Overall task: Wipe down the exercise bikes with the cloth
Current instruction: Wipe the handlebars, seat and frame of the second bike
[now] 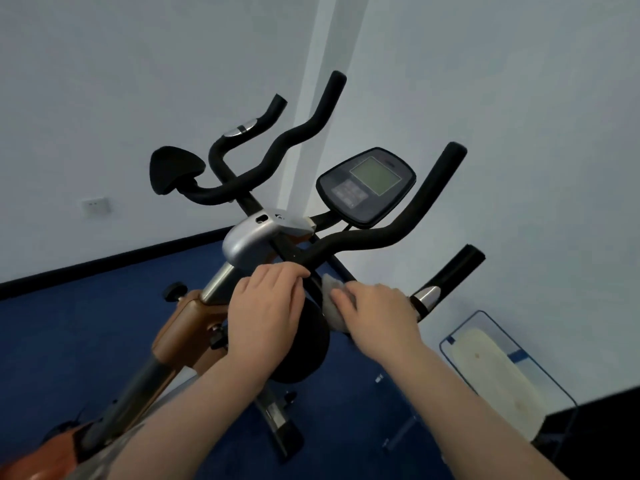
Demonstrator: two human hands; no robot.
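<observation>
An exercise bike (242,244) with an orange frame and black foam handlebars (398,230) stands in front of me, its console screen (367,185) at the centre right. My left hand (266,313) grips the handlebar near the silver stem cover. My right hand (377,317) holds a grey cloth (332,306) pressed around the handlebar just right of the left hand. Most of the cloth is hidden under the fingers.
White walls meet in a corner behind the bike, above a blue floor (86,323). A glass-walled tray with a pale pad (498,372) lies on the floor at the right. A black object (602,438) fills the bottom right corner. A wall socket (95,206) sits at the left.
</observation>
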